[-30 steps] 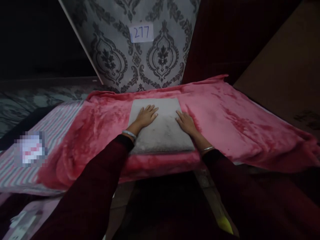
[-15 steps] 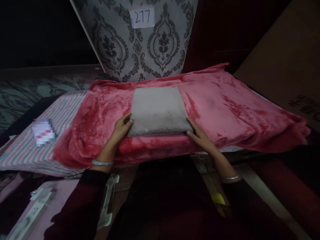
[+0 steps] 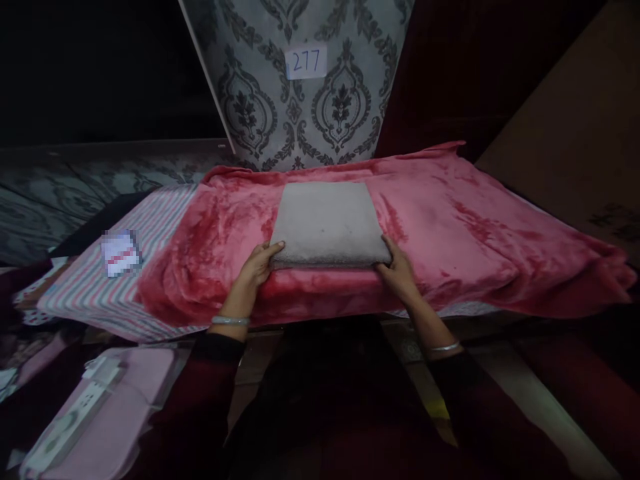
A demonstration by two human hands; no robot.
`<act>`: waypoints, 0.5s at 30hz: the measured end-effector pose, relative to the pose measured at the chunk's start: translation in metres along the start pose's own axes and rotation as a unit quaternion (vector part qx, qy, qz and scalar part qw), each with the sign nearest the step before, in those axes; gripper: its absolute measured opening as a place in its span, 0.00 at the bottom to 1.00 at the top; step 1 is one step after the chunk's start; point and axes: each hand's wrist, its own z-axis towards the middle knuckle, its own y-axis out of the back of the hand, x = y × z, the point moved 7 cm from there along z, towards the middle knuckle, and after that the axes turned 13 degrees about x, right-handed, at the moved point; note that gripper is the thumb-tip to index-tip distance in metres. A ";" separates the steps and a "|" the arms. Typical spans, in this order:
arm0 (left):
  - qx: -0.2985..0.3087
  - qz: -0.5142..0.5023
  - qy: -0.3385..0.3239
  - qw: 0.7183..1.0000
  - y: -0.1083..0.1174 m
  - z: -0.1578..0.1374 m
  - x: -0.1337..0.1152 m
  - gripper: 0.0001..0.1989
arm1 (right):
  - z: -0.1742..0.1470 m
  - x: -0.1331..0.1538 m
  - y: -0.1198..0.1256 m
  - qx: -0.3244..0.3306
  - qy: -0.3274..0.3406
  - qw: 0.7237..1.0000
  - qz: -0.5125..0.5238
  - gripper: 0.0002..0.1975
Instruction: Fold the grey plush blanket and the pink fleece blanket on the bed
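A flat, square grey plush cloth (image 3: 327, 220), which looks like a folded towel, lies on a pink-red plush blanket (image 3: 440, 227). My left hand (image 3: 256, 270) holds its near left corner, thumb on top and the other fingers partly hidden at the edge. At the near right corner, my right hand (image 3: 399, 270) grips the side, with the thumb by the front edge and fingers along the right edge. The front edge of the cloth looks thick and rounded. Both wrists wear bangles.
A striped sheet (image 3: 165, 217) shows left of the blanket, with a blurred small packet (image 3: 120, 253) on it. A white power strip (image 3: 75, 413) rests on a pink surface (image 3: 150, 380) at lower left. Behind stand a patterned wall (image 3: 295, 133) and a dark screen (image 3: 100, 73).
The view has shifted, so the whole scene sits farther right. My left thumb has come over the top of the cloth's near left corner; my right hand stays at the right corner.
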 end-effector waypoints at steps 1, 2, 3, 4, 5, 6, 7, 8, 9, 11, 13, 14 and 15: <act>-0.001 0.000 0.004 1.000 0.001 0.001 0.000 0.18 | 0.000 0.001 0.000 -0.001 -0.001 1.000 0.004 0.42; -0.002 0.002 0.006 1.000 0.002 0.001 0.000 0.19 | 0.000 0.002 0.000 0.000 0.000 1.000 0.012 0.43; -0.005 0.006 0.005 1.000 0.003 0.002 0.000 0.20 | -0.001 0.002 0.000 0.002 0.005 1.000 0.025 0.43; -0.007 0.013 0.003 1.000 0.004 0.003 0.000 0.20 | -0.001 0.002 0.001 0.006 0.012 0.999 0.045 0.43; -0.009 0.019 -0.001 1.000 0.004 0.003 0.000 0.20 | 0.000 0.002 0.001 0.014 0.019 0.997 0.073 0.44; -0.010 0.024 -0.006 1.000 0.005 0.004 0.000 0.21 | 0.000 0.000 0.002 0.026 0.025 0.994 0.105 0.44; -0.012 0.029 -0.009 0.999 0.005 0.004 0.000 0.21 | 0.001 -0.002 0.002 0.041 0.027 0.989 0.137 0.45; -0.014 0.033 -0.011 0.999 0.005 0.003 0.000 0.21 | 0.001 -0.004 0.002 0.056 0.027 0.985 0.163 0.45; -0.017 0.037 -0.012 0.999 0.005 0.003 0.000 0.21 | 0.002 -0.005 0.002 0.068 0.028 0.981 0.178 0.45; -0.021 0.046 -0.011 0.999 0.004 0.001 -0.001 0.20 | 0.002 -0.005 0.004 0.070 0.041 0.983 0.165 0.44; -0.018 0.053 -0.002 0.998 0.003 0.000 -0.002 0.18 | 0.001 -0.003 0.007 0.048 0.054 0.990 0.119 0.43; -0.016 0.052 0.005 0.999 0.002 0.000 -0.002 0.17 | 0.000 -0.002 0.007 0.038 0.054 0.993 0.096 0.43; -0.013 0.050 0.010 0.999 0.001 0.000 -0.003 0.16 | -0.001 -0.002 0.006 0.032 0.049 0.995 0.078 0.44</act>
